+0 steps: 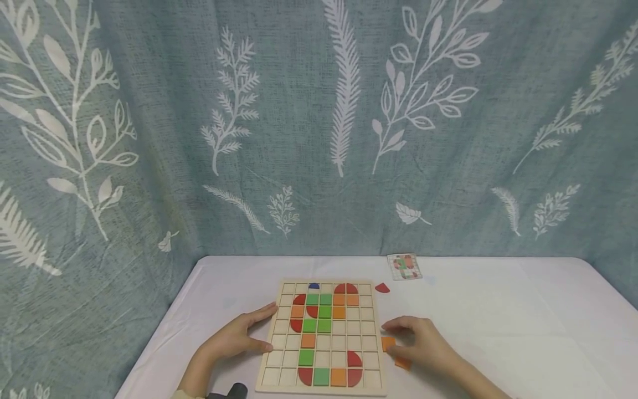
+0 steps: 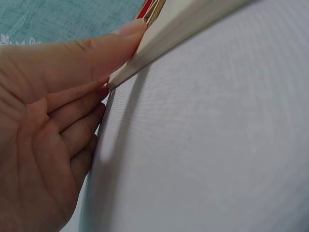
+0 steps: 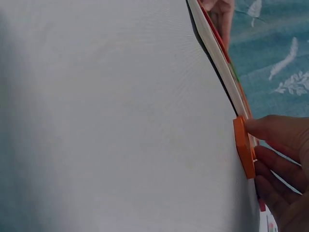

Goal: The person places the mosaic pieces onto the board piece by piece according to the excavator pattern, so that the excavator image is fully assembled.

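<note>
A wooden grid board [image 1: 336, 342] lies on the white table, with red, green, orange and blue tiles in some of its squares. At its left edge my left hand [image 1: 239, 334] rests with thumb and fingers spread; the thumb [image 2: 108, 55] presses the board's side in the left wrist view. Beyond the right edge, my right hand [image 1: 423, 343] is low over two loose orange tiles. Its thumb and index finger reach around the farther orange tile [image 1: 387, 343], thumb tip right at it. The nearer orange tile [image 1: 402, 363] is partly under the hand.
A loose red quarter-round tile [image 1: 382, 287] lies just off the board's far right corner. Behind it sits a small pattern card [image 1: 405, 266] with a coloured grid design. A patterned teal curtain [image 1: 309, 138] hangs behind the table.
</note>
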The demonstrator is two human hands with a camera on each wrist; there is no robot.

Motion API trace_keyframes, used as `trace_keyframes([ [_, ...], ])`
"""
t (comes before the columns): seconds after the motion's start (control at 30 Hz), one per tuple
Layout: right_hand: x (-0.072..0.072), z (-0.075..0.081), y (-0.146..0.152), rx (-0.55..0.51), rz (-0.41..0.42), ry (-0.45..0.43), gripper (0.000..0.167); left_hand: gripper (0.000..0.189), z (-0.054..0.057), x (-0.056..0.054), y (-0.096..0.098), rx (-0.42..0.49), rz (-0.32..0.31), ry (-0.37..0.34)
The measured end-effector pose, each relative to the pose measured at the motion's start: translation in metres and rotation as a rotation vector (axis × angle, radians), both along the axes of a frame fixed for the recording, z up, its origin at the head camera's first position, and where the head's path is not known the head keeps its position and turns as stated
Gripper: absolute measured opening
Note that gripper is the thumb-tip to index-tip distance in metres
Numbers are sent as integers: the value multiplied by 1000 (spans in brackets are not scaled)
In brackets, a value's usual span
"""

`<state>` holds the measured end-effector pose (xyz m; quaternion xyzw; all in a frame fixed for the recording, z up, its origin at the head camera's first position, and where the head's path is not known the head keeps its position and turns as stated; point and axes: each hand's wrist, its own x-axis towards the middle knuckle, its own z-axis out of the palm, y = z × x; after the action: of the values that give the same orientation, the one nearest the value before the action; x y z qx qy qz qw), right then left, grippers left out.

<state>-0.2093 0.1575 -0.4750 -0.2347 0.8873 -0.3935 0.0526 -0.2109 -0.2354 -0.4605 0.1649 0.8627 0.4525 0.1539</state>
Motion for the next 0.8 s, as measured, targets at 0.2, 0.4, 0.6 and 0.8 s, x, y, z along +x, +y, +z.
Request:
trace_keyframes([
  [0.2, 0, -1, -1, 39, 16, 39, 27, 87, 0, 0, 0, 0, -3, 8],
  [0.4, -1, 5, 3, 45, -6, 10, 26, 87, 0, -1, 1, -6, -7, 10],
  [0.6, -4, 15, 10, 20, 10, 27, 22, 88, 0, -2, 0, -9, -1, 12],
  [0.8, -7, 15, 14, -20, 19, 70, 19, 87, -1, -2, 0, -6, -9, 17],
])
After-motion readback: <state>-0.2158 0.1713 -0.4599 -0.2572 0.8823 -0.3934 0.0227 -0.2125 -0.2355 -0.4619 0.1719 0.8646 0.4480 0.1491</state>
